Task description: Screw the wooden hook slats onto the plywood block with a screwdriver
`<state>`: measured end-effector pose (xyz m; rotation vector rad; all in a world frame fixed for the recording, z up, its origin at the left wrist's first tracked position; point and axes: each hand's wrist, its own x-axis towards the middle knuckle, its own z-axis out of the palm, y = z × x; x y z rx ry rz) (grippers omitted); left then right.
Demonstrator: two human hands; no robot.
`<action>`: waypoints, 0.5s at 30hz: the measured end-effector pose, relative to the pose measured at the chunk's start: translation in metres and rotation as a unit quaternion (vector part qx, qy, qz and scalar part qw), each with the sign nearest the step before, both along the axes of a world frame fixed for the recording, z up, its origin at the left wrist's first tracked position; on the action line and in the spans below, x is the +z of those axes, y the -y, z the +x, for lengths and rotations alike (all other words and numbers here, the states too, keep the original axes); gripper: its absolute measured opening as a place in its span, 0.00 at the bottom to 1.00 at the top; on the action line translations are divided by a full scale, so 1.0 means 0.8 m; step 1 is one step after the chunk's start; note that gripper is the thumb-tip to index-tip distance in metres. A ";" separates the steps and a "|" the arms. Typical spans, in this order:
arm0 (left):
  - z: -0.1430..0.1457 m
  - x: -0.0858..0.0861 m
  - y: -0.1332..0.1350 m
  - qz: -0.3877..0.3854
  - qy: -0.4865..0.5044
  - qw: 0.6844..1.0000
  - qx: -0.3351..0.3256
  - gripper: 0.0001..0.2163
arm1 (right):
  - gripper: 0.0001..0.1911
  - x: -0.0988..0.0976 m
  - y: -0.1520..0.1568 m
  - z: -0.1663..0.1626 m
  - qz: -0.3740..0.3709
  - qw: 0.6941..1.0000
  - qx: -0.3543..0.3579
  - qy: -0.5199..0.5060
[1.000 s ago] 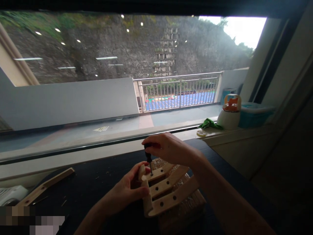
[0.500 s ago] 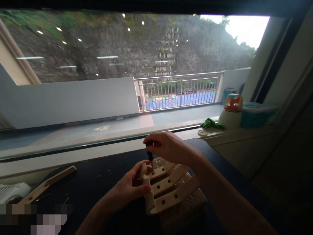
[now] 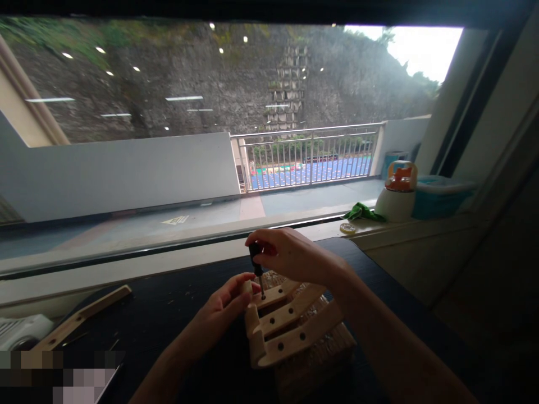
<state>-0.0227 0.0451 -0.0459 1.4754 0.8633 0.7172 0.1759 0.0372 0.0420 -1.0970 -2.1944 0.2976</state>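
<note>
The wooden frame [image 3: 281, 317], three slats [image 3: 290, 340] joined by an end bar [image 3: 257, 342] on its 9 o'clock side, rests on a wrapped bundle [image 3: 330, 347] upon the dark table [image 3: 147, 320]. At the frame's 11 o'clock a screwdriver [image 3: 257, 268] stands, slightly tilted, its tip at the farthest slat. The right hand [image 3: 290, 255], at 12 o'clock over the slats, has its grip clamped on the black handle. The left hand [image 3: 225, 300], at 9 o'clock, has its grip closed on the end bar's far end. Out past it, also at 9 o'clock, lies a wooden strip [image 3: 90, 311], with a white appliance [image 3: 27, 328] beyond. Toward 1 o'clock, on the sill [image 3: 126, 271], are a yellow disc [image 3: 347, 228] and a green cloth [image 3: 361, 212]; between 1 and 2 stands a white jug [image 3: 394, 203], orange at the top, and at 2 o'clock a blue box [image 3: 444, 201]. Outdoors, at 12 o'clock, runs a railing [image 3: 311, 160].
</note>
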 end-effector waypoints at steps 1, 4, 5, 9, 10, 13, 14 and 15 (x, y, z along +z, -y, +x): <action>0.002 0.000 0.000 0.008 -0.002 1.000 0.016 0.20 | 0.14 -0.001 -0.001 0.000 0.005 1.000 -0.007 0.001; 0.006 -0.002 -0.001 0.027 -0.011 0.999 0.035 0.18 | 0.13 -0.001 -0.002 0.000 0.006 1.000 -0.012 0.000; 0.007 -0.002 -0.001 0.030 -0.013 0.999 0.038 0.18 | 0.13 -0.001 -0.002 0.000 0.001 1.000 -0.007 -0.003; 0.009 -0.002 0.001 0.043 -0.017 0.998 0.046 0.17 | 0.10 0.002 0.002 -0.001 -0.001 1.000 0.008 -0.017; 0.009 -0.001 0.001 0.048 -0.019 0.998 0.047 0.17 | 0.10 0.003 0.002 -0.002 0.003 1.000 0.007 -0.018; 0.009 -0.001 0.001 0.056 -0.028 0.997 0.044 0.16 | 0.10 0.003 0.002 -0.002 0.009 1.000 -0.003 -0.017; 0.009 -0.001 0.001 0.057 -0.030 0.997 0.043 0.16 | 0.10 0.003 0.002 -0.002 0.009 1.000 -0.010 -0.015; 0.009 -0.001 0.001 0.057 -0.031 0.997 0.042 0.16 | 0.10 0.003 0.003 -0.003 0.010 1.000 -0.018 -0.013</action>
